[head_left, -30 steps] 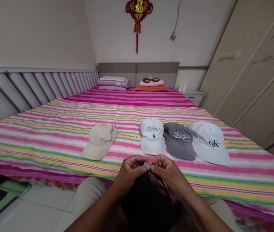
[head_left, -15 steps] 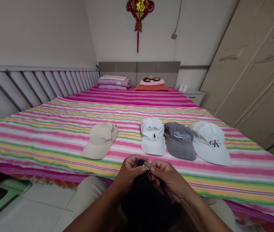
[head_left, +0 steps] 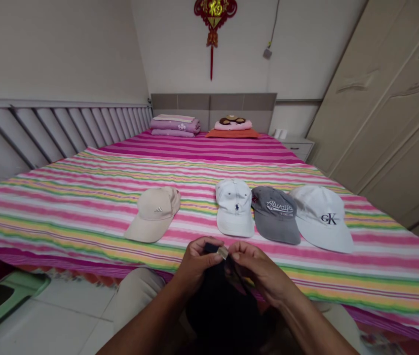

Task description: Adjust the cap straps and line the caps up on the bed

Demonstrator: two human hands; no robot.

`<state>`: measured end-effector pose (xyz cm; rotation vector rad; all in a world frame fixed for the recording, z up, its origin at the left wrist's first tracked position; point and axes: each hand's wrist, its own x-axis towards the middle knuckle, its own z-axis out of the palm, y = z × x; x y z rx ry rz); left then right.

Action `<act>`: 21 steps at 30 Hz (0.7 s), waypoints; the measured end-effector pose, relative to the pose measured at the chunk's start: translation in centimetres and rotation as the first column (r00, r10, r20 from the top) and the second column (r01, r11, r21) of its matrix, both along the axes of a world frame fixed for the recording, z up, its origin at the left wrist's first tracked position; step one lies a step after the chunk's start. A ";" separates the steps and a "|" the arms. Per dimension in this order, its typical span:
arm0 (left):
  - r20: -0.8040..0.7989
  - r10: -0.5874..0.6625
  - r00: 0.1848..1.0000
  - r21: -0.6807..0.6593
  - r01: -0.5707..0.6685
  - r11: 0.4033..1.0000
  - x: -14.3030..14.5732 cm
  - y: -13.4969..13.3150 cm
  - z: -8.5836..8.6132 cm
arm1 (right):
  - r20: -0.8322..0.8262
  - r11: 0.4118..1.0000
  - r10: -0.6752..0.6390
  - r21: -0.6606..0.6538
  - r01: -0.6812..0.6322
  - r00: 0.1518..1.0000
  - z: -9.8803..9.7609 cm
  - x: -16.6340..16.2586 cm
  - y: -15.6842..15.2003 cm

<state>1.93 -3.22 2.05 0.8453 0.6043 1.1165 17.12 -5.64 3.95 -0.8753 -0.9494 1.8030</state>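
**Left hand (head_left: 196,264) and right hand (head_left: 263,271) grasp the strap end of a black, rounded fabric cap (head_left: 226,315)**

The black cap is at the near side of the scene, hanging below the two hands in front of the bed's near edge, between the person's knees in light beige trousers (head_left: 137,293). The left hand pinches a small, shiny, silver-coloured metal buckle (head_left: 222,253) under its thumb, with a dark fabric strap (head_left: 212,248) showing between its fingers. The right hand's thumb and forefinger are closed on the strap just to the right of the buckle; its other fingers curl, and what they touch cannot be told.

Beyond the hands, four caps lie on a bedspread with pink, white, yellow and green stripes (head_left: 83,197). A beige cap with a small metallic-looking mark (head_left: 153,212) is on the left, well apart from the others. To the right, close together in a row, are a white cap with a small navy emblem (head_left: 234,212), a grey cap with white lettering (head_left: 276,217) and a white cap with large dark letters (head_left: 322,217). Folded purple bedding (head_left: 175,127) rests at the far end. A light green plastic stool (head_left: 27,291) stands at the near left.
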 end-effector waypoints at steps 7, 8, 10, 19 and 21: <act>-0.013 -0.008 1.000 -0.016 0.008 1.000 0.1 0.0 -0.2 | 0.047 1.000 0.007 0.006 -0.007 0.999 -0.3 0.0 -0.1; -0.024 -0.021 0.999 -0.004 0.021 1.000 0.1 0.0 -0.2 | 0.052 1.000 -0.001 0.016 0.000 0.999 -0.4 -0.1 0.0; -0.045 -0.021 0.999 0.019 0.022 1.000 0.1 -0.1 -0.1 | 0.054 1.000 0.001 0.020 -0.002 0.999 -0.3 -0.1 0.0; 0.007 0.067 0.998 -0.055 -0.067 0.996 0.1 0.1 -0.3 | 0.090 0.998 0.055 -0.011 -0.054 0.994 0.0 0.4 0.0; -0.003 0.050 0.999 -0.055 -0.050 0.997 0.2 0.1 -0.3 | 0.116 0.999 0.036 0.011 -0.037 0.993 -0.2 0.3 0.1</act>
